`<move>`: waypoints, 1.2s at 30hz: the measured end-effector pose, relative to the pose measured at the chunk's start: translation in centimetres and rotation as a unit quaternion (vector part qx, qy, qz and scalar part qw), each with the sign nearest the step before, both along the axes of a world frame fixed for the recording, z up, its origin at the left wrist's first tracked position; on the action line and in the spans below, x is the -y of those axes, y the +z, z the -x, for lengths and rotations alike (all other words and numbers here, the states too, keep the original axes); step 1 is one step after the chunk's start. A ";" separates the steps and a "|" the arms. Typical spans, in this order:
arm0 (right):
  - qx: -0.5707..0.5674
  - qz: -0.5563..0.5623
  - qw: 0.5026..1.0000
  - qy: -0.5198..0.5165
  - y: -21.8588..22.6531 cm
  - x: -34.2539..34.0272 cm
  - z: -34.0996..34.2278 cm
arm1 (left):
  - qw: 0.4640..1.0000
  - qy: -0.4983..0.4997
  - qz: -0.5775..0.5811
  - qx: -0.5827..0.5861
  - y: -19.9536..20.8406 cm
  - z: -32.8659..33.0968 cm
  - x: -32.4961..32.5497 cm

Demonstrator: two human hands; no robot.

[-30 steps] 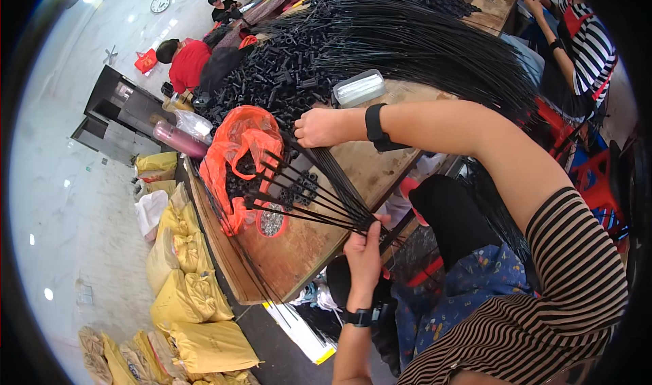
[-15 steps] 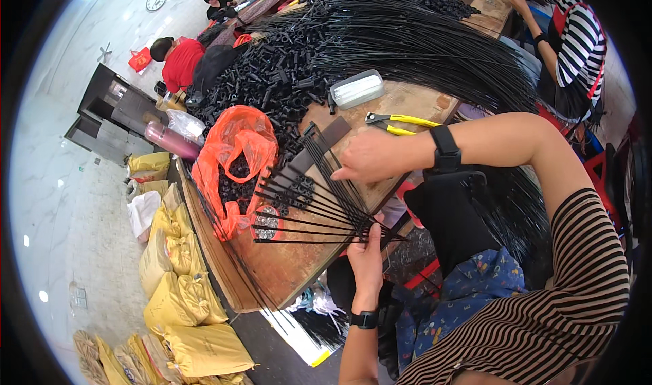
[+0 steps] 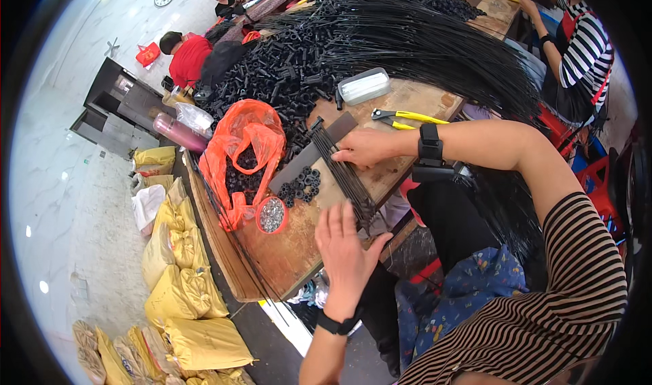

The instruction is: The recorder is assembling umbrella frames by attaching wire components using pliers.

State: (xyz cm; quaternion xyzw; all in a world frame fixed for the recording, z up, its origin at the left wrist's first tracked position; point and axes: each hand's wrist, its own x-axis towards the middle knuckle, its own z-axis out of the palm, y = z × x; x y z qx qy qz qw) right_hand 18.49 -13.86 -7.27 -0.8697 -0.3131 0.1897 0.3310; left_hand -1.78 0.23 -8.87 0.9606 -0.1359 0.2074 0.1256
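Observation:
Black rods [image 3: 339, 174] lie gathered in a narrow bundle across the near part of the wooden table. My left hand [image 3: 345, 249] is open over the table's near edge, fingers stretched and thumb apart, beside the lower end of the bundle. Against the bundle's right side is my right hand [image 3: 367, 148], its fingers curled; what they close on is hidden. A flat grey bar [image 3: 309, 155] lies partly under the rods. Left of them are a pile of small black rings [image 3: 300, 186] and a round red container [image 3: 272, 215] of small shiny pieces. Yellow-handled pliers [image 3: 407, 117] lie beyond my right hand.
An orange plastic bag [image 3: 248, 133] holds black parts. Farther back are heaped black fittings [image 3: 272, 79], long black rods [image 3: 421, 45] and a clear box [image 3: 365, 86]. Yellow sacks [image 3: 197, 344] line the floor at left. A person in stripes [image 3: 581, 52] works at right.
My left hand has let go of the fanned black rods and opened. The rods now lie together in the bundle. My right hand has shifted slightly right and up.

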 end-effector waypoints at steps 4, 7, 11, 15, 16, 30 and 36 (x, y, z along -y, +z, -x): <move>-0.095 -0.054 0.992 -0.064 -0.4 -0.3 0.1 | 0.994 -0.108 0.018 0.010 -0.1 -3.6 -0.4; -0.114 -0.068 0.987 -0.085 -0.1 -0.2 0.3 | 0.993 -0.107 -0.052 -0.026 -1.2 -4.4 -0.9; -0.099 -0.073 0.988 -0.089 -0.1 0.4 0.2 | 0.995 -0.094 -0.043 -0.010 -2.1 -4.7 -0.7; -0.059 -0.102 0.990 -0.072 0.0 0.3 0.4 | 0.994 -0.082 -0.074 -0.004 -1.9 -4.6 -0.7; -0.056 -0.100 0.991 -0.074 -1.1 0.6 -0.2 | 0.993 -0.083 -0.079 0.003 -1.8 -4.7 -0.5; -0.142 -0.107 0.972 -0.153 0.8 0.7 1.2 | 0.995 -0.084 -0.047 -0.009 -1.3 -4.4 -0.3; -0.184 -0.149 0.968 -0.088 -0.4 -1.1 -0.5 | 0.995 -0.092 -0.027 -0.022 -0.7 -4.5 -0.8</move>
